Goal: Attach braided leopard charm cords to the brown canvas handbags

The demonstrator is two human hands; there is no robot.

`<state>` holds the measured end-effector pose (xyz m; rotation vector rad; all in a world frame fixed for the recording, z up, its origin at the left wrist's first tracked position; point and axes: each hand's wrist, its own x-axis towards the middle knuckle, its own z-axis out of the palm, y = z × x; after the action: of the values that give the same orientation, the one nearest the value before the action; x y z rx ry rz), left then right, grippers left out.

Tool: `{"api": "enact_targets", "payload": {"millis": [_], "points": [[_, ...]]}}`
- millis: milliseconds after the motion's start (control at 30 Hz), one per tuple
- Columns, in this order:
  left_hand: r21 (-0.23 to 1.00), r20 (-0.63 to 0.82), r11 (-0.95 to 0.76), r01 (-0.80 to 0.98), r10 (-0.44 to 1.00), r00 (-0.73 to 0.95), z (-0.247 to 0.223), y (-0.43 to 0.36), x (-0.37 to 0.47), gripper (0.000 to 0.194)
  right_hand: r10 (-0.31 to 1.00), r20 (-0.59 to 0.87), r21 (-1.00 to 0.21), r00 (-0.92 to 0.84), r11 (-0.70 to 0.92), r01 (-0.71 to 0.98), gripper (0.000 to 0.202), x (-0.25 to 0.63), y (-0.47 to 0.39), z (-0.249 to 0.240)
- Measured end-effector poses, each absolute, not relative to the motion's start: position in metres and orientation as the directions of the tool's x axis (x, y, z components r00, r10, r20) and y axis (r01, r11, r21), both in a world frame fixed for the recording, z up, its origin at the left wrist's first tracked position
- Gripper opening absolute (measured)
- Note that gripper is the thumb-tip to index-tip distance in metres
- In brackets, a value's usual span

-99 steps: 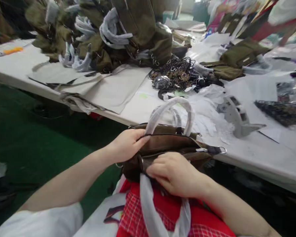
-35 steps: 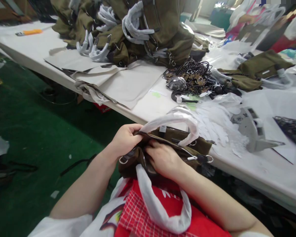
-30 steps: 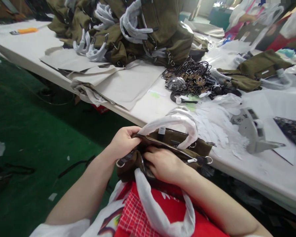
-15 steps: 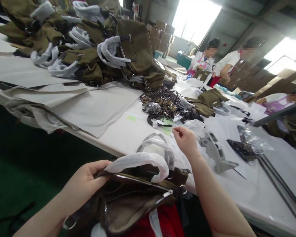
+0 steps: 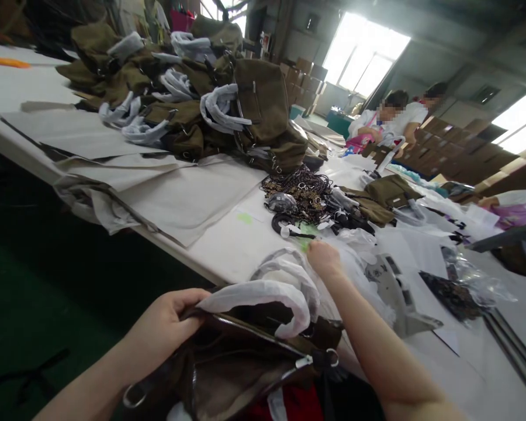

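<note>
My left hand (image 5: 175, 321) is closed on the top edge of an olive-brown handbag (image 5: 232, 374), thumb above the rim. The bag gapes open at my lap, its metal zipper (image 5: 263, 336) undone and its pale lining showing. White wrapping covers its arched handle (image 5: 254, 295). Over the table my right hand (image 5: 323, 257) has its fingers curled, close to the end of a coiled black strap (image 5: 283, 225) with a white tag. The fingertips are partly hidden, so what they pinch cannot be made out.
Several olive bags (image 5: 263, 99) with wrapped handles are heaped at the back left on grey sheets (image 5: 193, 193). Behind my right hand lies a pile of dark chains and straps (image 5: 307, 190). Clear plastic (image 5: 477, 280) and long rails (image 5: 517, 351) are at right. Co-workers (image 5: 390, 117) stand beyond.
The view has shifted, so the table and bags appear lower and further right. My right hand's fingers now sit lower, by the black strap's end. My left hand keeps its grip on the handbag.
</note>
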<state>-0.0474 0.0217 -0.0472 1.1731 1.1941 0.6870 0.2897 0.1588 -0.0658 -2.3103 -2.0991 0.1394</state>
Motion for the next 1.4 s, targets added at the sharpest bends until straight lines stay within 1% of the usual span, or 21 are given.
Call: {"api": "enact_targets", "payload": {"millis": [67,133,200,233,267,333,367,433,500,600,667,767,867,933,1000,1067,1133,1200,1267,1333,1400], "points": [[0.943,-0.331,0.303,0.138,0.899,0.287,-0.048,0.022,-0.047,0.019,0.994,-0.028,-0.146,0.107,-0.11,0.983,0.034,0.302,0.14,-0.046],[0.942,-0.334,0.311,0.125,0.899,0.282,-0.047,0.021,-0.046,0.02,0.995,0.05,-0.356,0.087,-0.064,0.932,0.037,0.307,0.104,-0.023],[0.944,-0.329,0.309,0.117,0.906,0.267,-0.045,0.02,-0.045,0.021,0.961,0.267,-0.72,0.073,0.149,0.677,0.031,0.299,0.055,0.001],[0.945,-0.325,0.307,0.109,0.908,0.265,-0.044,0.018,-0.043,0.022,0.94,0.341,-0.798,0.034,0.27,0.539,0.024,0.291,0.03,0.013],[0.947,-0.32,0.305,0.097,0.908,0.27,-0.042,0.017,-0.042,0.024,0.922,0.385,-0.823,-0.028,0.357,0.441,0.02,0.279,0.007,0.024],[0.947,-0.317,0.316,0.055,0.896,0.312,-0.04,0.014,-0.039,0.03,0.883,0.336,-0.815,-0.328,0.448,0.369,0.019,0.252,-0.028,0.036],[0.946,-0.315,0.322,0.034,0.889,0.333,-0.038,0.012,-0.038,0.032,0.839,0.283,-0.778,-0.464,0.484,0.4,0.02,0.237,-0.038,0.037],[0.947,-0.304,0.322,0.011,0.88,0.365,-0.036,0.009,-0.037,0.034,0.783,0.151,-0.631,-0.603,0.546,0.552,0.021,0.206,-0.046,0.028],[0.951,-0.291,0.309,0.014,0.878,0.379,-0.035,0.005,-0.035,0.033,0.781,0.016,-0.42,-0.625,0.572,0.705,0.022,0.179,-0.041,0.011],[0.96,-0.263,0.278,0.02,0.883,0.389,-0.033,-0.002,-0.033,0.033,0.766,-0.17,-0.175,-0.62,0.596,0.784,0.025,0.148,-0.027,-0.012],[0.959,-0.255,0.282,-0.002,0.871,0.419,-0.032,-0.006,-0.033,0.032,0.749,-0.267,-0.111,-0.607,0.601,0.791,0.028,0.136,-0.023,-0.02],[0.949,-0.259,0.313,-0.039,0.843,0.471,-0.029,-0.01,-0.035,0.036,0.737,-0.287,-0.18,-0.612,0.587,0.79,0.032,0.131,-0.027,-0.024],[0.947,-0.267,0.319,-0.041,0.85,0.453,-0.028,-0.014,-0.039,0.04,0.812,-0.209,-0.319,-0.546,0.471,0.822,0.029,0.142,-0.037,-0.027],[0.946,-0.267,0.321,-0.049,0.852,0.45,-0.028,-0.015,-0.04,0.042,0.883,-0.201,-0.399,-0.425,0.322,0.858,0.026,0.152,-0.04,-0.035],[0.941,-0.264,0.332,-0.07,0.846,0.462,-0.029,-0.017,-0.038,0.043,0.904,-0.228,-0.533,-0.361,0.194,0.824,0.024,0.159,-0.039,-0.046],[0.927,-0.262,0.356,-0.117,0.838,0.478,-0.031,-0.019,-0.034,0.044,0.882,-0.323,-0.722,-0.343,0.005,0.692,0.021,0.161,-0.034,-0.059],[0.9,-0.267,0.396,-0.182,0.831,0.487,-0.032,-0.021,-0.03,0.044,0.841,-0.452,-0.84,-0.297,-0.289,0.46,0.013,0.158,-0.029,-0.07],[0.868,-0.275,0.436,-0.236,0.82,0.502,-0.033,-0.022,-0.029,0.042,0.797,-0.556,-0.831,-0.237,-0.526,0.181,0.013,0.151,-0.027,-0.075],[0.851,-0.282,0.458,-0.256,0.811,0.513,-0.035,-0.022,-0.031,0.039,0.762,-0.615,-0.773,-0.202,-0.633,-0.032,0.017,0.145,-0.028,-0.075],[0.853,-0.285,0.46,-0.247,0.806,0.518,-0.035,-0.021,-0.034,0.038,0.716,-0.668,-0.708,-0.203,-0.695,-0.126,0.016,0.139,-0.03,-0.073],[0.875,-0.285,0.439,-0.203,0.808,0.516,-0.033,-0.02,-0.039,0.039,0.685,-0.695,-0.672,-0.218,-0.727,-0.141,0.012,0.136,-0.03,-0.071]]}}
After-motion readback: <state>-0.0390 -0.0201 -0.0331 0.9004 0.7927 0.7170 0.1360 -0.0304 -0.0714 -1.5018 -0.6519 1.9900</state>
